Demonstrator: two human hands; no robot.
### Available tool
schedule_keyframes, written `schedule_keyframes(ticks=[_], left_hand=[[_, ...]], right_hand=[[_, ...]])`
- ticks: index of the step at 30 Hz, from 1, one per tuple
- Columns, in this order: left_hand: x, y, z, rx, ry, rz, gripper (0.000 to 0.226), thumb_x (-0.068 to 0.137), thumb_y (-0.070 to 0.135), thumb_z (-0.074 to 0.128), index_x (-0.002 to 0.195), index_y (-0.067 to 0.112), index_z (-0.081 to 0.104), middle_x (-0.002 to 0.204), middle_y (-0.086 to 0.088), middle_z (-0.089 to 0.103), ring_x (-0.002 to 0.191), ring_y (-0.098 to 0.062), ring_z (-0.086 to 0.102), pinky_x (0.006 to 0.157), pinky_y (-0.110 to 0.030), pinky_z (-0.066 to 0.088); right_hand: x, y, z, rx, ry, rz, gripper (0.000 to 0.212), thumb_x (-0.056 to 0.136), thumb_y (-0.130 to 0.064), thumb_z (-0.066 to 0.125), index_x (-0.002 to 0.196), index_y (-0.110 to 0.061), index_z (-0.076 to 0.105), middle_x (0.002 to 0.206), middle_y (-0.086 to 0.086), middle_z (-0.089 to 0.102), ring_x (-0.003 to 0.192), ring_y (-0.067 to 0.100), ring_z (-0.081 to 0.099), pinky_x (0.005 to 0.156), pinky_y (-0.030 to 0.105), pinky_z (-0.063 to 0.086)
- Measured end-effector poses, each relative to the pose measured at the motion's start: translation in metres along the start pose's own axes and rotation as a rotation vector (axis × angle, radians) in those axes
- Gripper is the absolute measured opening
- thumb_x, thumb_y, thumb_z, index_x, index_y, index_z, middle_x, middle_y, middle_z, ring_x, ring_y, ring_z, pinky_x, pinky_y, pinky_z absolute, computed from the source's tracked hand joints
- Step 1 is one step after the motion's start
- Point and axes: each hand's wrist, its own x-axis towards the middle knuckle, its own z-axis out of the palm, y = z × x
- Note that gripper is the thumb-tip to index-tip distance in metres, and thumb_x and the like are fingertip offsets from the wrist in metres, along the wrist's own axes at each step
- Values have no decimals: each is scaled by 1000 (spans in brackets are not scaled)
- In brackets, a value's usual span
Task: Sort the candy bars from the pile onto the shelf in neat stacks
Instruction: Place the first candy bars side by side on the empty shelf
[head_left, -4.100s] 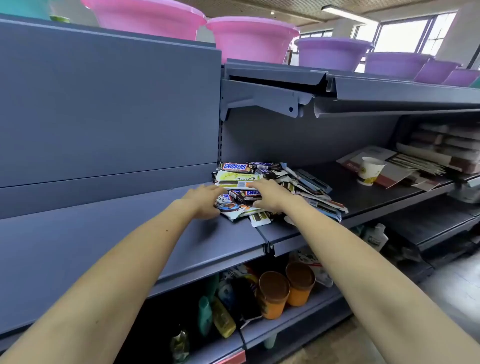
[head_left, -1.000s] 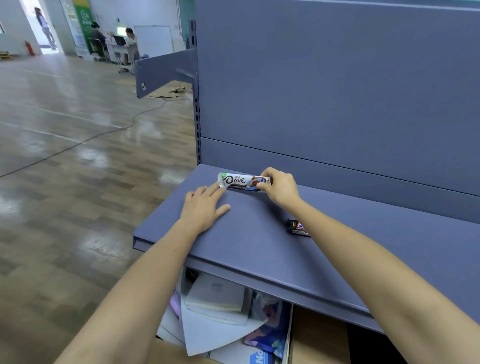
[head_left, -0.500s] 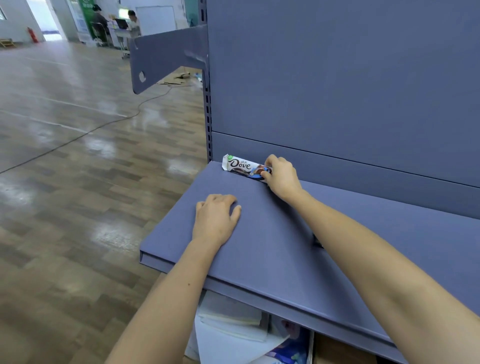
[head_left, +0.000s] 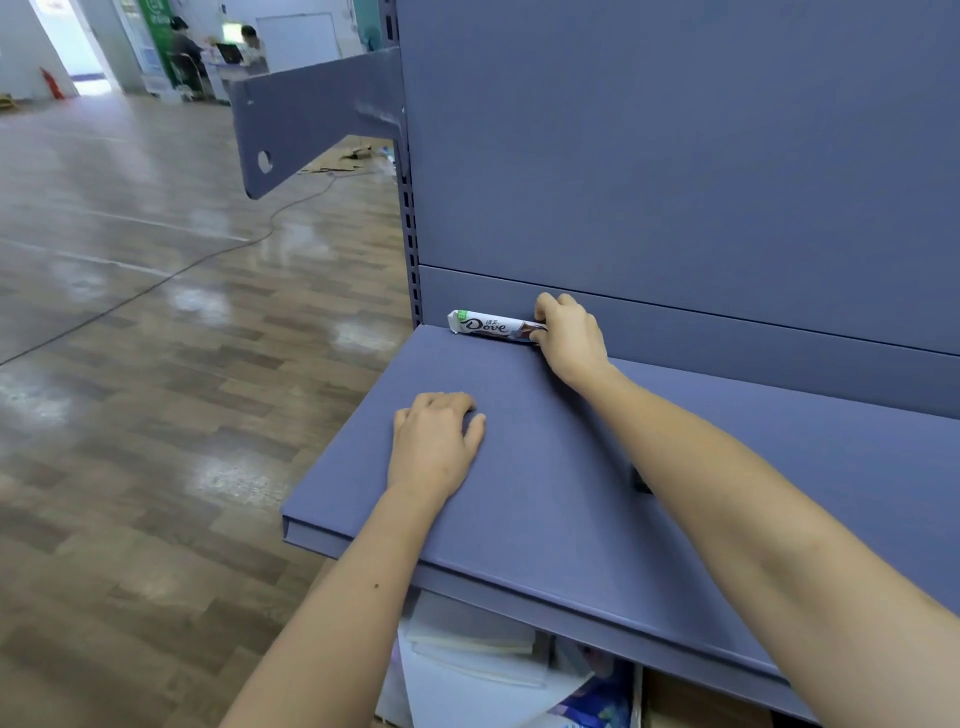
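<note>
My right hand (head_left: 569, 338) pinches the candy bar (head_left: 488, 326) by one end, at the back left corner of the shelf (head_left: 545, 493). My left hand (head_left: 436, 447) rests loosely curled, empty. A crooked release could nudge it off the side edge.

A blue-grey metal shelf (head_left: 545, 499) juts out from its upright back panel (head_left: 675, 156). One white bar (head_left: 485, 326), marked Dove, lies flat in the far left corner, lengthwise against the panel. The right hand (head_left: 569, 332) pinches its right end. The left hand (head_left: 434, 441) rests on the shelf near the front edge, fingers bent. A small dark item (head_left: 640, 480) lies mid-shelf, mostly hidden behind the right forearm.
</note>
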Motion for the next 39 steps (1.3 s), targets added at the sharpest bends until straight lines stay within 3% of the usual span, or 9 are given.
schedule_keyframes(ticks=[3, 8, 14, 19, 24, 31, 35, 39], left_hand=[[-1, 1, 0, 2, 0, 2, 25, 94, 32, 43, 107, 19, 60, 109, 5, 64, 113, -17, 48, 91, -32, 33], [0, 1, 0, -6, -9, -7, 25, 94, 32, 43, 104, 18, 61, 108, 4, 64, 112, -19, 49, 90, -34, 34], [0, -1, 1, -9, -6, 3, 25, 94, 33, 43, 103, 18, 61, 107, 5, 65, 111, -18, 49, 89, -33, 34], [0, -2, 0, -25, 8, 7, 24, 93, 31, 43, 101, 18, 62, 105, 6, 65, 109, -18, 50, 88, -32, 34], [0, -1, -1, -17, 5, 13, 23, 93, 30, 44, 100, 18, 63, 106, 5, 66, 108, -20, 51, 88, -35, 36], [-3, 4, -4, 38, 31, 26, 26, 94, 24, 41, 99, 11, 63, 105, -3, 67, 105, -28, 52, 83, -35, 36], [-4, 10, -7, 236, 68, 103, 24, 93, 17, 39, 99, 7, 61, 100, -13, 66, 97, -33, 53, 69, -34, 28], [-2, 36, -5, 295, 58, 203, 26, 91, 10, 40, 106, 9, 61, 104, -12, 65, 101, -32, 51, 72, -35, 28]], right_hand=[[2, 2, -4, 59, -8, 20, 12, 88, -1, 45, 96, 0, 54, 92, 14, 46, 79, 30, 43, 65, 31, 34], [4, 6, -7, 143, -22, 106, 25, 91, -2, 43, 101, -1, 66, 108, 20, 55, 100, 36, 54, 78, 33, 44], [-4, 10, 0, 93, 17, 4, 22, 89, 2, 42, 103, 0, 58, 110, 15, 46, 97, 34, 49, 77, 37, 44], [-13, 11, 2, -125, -18, -101, 27, 91, -5, 45, 111, -8, 62, 125, 7, 43, 112, 28, 39, 68, 32, 36], [-34, 17, -10, -198, -88, -180, 38, 88, -10, 46, 123, -16, 57, 139, 2, 36, 120, 29, 34, 79, 37, 43], [-79, 60, -48, -39, -307, -56, 27, 90, -18, 53, 115, -17, 63, 128, 5, 47, 120, 24, 41, 100, 31, 35], [-107, 85, -74, -55, -368, -31, 24, 88, -23, 57, 111, -18, 66, 120, 6, 57, 117, 21, 49, 101, 26, 34], [-131, 101, -103, 2, -405, 44, 29, 87, -35, 60, 113, -23, 64, 119, -3, 56, 113, 13, 49, 98, 22, 35]])
